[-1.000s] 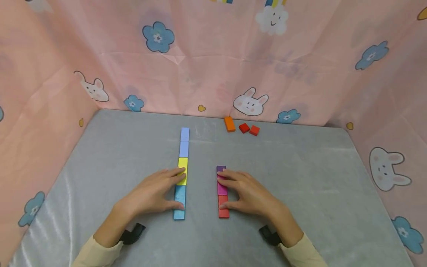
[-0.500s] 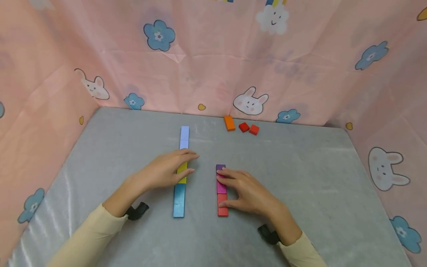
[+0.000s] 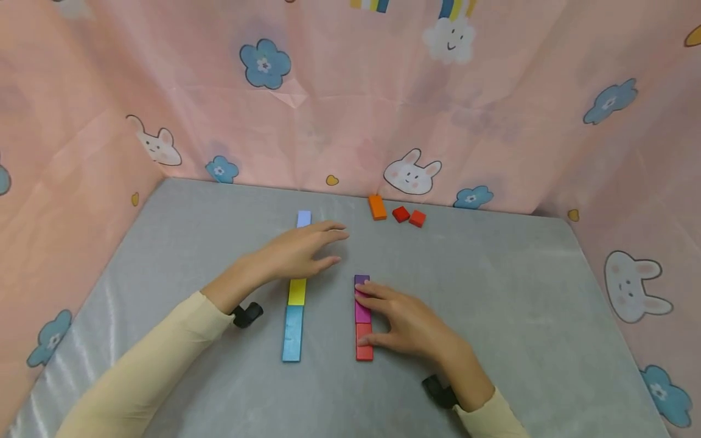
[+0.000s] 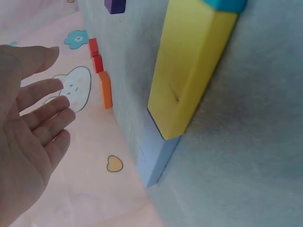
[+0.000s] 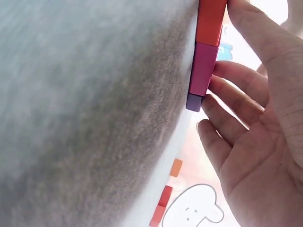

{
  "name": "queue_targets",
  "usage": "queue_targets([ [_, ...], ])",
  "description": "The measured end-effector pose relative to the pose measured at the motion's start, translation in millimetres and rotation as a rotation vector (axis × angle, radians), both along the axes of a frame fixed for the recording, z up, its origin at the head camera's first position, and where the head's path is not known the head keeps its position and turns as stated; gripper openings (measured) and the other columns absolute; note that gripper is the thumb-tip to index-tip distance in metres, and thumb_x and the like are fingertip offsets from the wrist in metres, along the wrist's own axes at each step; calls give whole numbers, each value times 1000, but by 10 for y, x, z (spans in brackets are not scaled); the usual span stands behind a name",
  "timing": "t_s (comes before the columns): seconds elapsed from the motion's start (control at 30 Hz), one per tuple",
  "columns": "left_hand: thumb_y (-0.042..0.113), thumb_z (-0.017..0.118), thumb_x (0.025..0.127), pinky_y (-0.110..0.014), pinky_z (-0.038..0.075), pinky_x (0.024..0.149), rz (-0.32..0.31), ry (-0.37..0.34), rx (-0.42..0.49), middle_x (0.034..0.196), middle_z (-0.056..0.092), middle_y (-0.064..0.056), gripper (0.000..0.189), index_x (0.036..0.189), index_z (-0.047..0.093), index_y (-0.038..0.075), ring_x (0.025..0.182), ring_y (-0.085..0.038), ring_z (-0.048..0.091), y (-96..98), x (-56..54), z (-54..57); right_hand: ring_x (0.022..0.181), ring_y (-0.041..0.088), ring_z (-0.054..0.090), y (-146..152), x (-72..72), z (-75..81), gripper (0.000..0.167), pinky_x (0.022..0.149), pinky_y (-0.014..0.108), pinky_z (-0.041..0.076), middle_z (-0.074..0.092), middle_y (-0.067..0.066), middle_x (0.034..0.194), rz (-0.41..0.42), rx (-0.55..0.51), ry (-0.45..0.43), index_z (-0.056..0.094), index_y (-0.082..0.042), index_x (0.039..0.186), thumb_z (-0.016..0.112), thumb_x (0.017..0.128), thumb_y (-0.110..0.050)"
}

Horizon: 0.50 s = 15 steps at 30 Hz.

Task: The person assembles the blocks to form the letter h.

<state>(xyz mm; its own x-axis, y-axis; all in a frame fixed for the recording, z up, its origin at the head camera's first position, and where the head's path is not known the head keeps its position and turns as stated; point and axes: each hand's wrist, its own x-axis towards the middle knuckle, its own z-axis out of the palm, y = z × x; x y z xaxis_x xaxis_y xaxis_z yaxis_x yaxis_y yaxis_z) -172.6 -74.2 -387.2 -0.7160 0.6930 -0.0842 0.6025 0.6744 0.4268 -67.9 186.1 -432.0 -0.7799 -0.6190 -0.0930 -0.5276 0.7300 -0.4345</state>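
A straight row of blocks lies on the left in the head view: periwinkle (image 3: 304, 219) at the far end, yellow (image 3: 297, 293) in the middle, blue (image 3: 292, 334) nearest. Over it reaches my left hand (image 3: 298, 252), fingers extended rightward and holding nothing, covering part of the row. The left wrist view shows its palm beside the yellow block (image 4: 187, 66). Across the gap, a shorter row runs from purple (image 3: 361, 279) through magenta (image 3: 362, 314) to red (image 3: 364, 353). My right hand (image 3: 408, 319) rests its fingertips on the purple and magenta blocks and its thumb on the red one.
At the back edge of the grey-covered table (image 3: 493, 304) lie an orange block (image 3: 377, 207) and two small red blocks (image 3: 401, 214), apart from both rows. A pink printed curtain (image 3: 339, 121) encloses the back and sides.
My left hand has lifted off the left row's yellow and blue blocks and moved forward and right, toward the far blocks. The right hand stays on its row.
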Motion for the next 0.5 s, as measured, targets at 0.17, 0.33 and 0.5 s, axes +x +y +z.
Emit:
queue_targets([
  [0.17, 27, 67, 105, -49, 38, 129, -55, 75, -37, 162, 52, -12, 55, 154, 54, 6, 153, -32, 48, 154, -149, 13, 151, 29, 51, -2, 24, -14, 82, 120, 50, 48, 54, 5, 162, -17, 3, 11, 61, -12, 150, 87, 83, -52],
  [0.33, 27, 66, 105, -47, 39, 129, -73, 97, -86, 162, 52, -13, 58, 156, 51, 5, 154, -31, 47, 301, -299, 19, 150, 28, 53, 4, 32, -20, 81, 119, 48, 49, 54, 5, 162, -13, -4, 22, 62, -12, 149, 87, 83, -52],
  [0.5, 19, 63, 106, -45, 39, 129, -26, 113, -92, 163, 51, -13, 54, 157, 50, 7, 153, -30, 49, 457, -431, -39, 149, 27, 54, 9, 35, -32, 80, 118, 47, 50, 55, 4, 161, -10, -17, 25, 63, -12, 148, 88, 83, -51],
])
